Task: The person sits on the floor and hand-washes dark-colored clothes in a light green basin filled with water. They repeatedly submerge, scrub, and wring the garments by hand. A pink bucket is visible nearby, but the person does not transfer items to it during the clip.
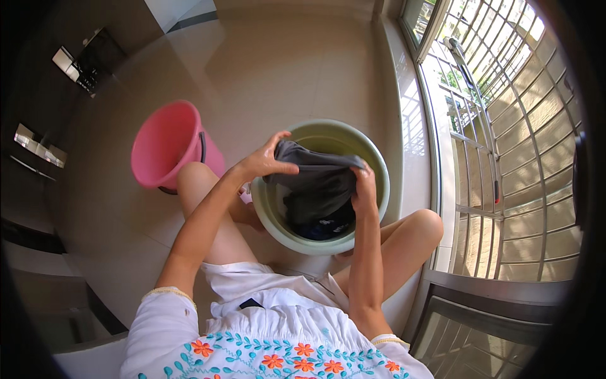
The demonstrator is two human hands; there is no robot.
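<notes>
Between my knees on the floor stands a round pale green plastic basin (382,189). A wet dark grey cloth garment (322,184) is stretched over it between my hands, its lower part hanging down inside. My left hand (271,160) is at the garment's left end, the thumb lying along its front edge and the fingers behind. With fingers closed, my right hand (363,187) grips the right end near the basin's inner wall. Below the garment, dark cloth with white marks (326,227) lies in the basin. The bottom of the basin is mostly hidden.
A pink plastic bucket (165,147) with a dark handle stands on the tiled floor beyond my left knee. To the right are a raised ledge (395,109), a sliding door frame and a metal grille (511,142). My bent knees flank the basin.
</notes>
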